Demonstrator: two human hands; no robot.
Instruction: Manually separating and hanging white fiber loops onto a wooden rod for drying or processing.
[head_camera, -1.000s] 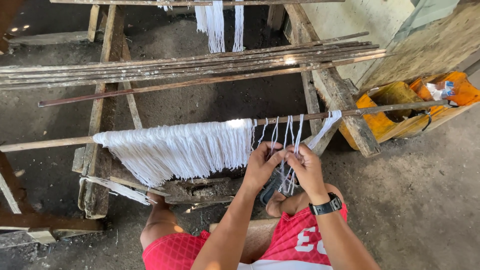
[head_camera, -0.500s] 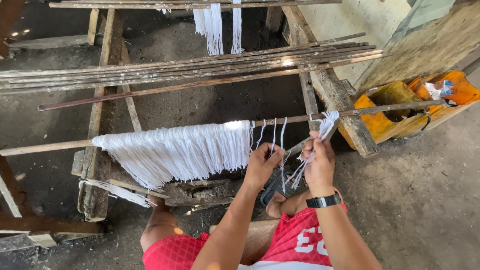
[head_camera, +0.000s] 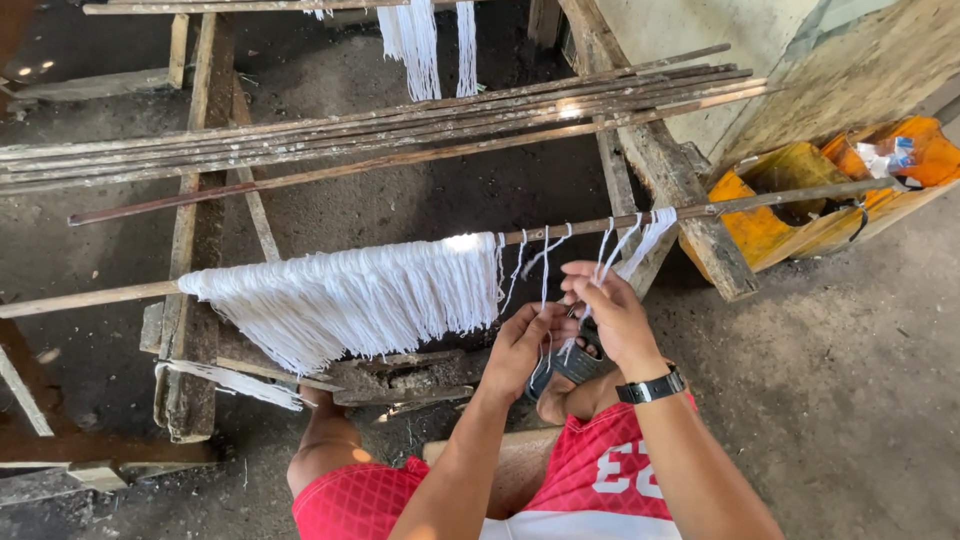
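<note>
A long wooden rod runs across in front of me with a thick curtain of white threads hanging from it. To its right a few loose white strands hang from the same rod. My left hand is curled just below these strands, pinching their lower ends. My right hand, with a black watch on the wrist, pinches thin white strands that run up to a small white bundle on the rod. I sit on the ground in red shorts.
Several long wooden sticks lie across a wooden frame beyond the rod. More white threads hang from a far bar. Yellow-orange containers stand at the right by a wall. A timber beam lies at the left.
My right hand rose toward the rod with the strands, then came back down a little toward my left hand. My left hand stayed low under the loose strands.
</note>
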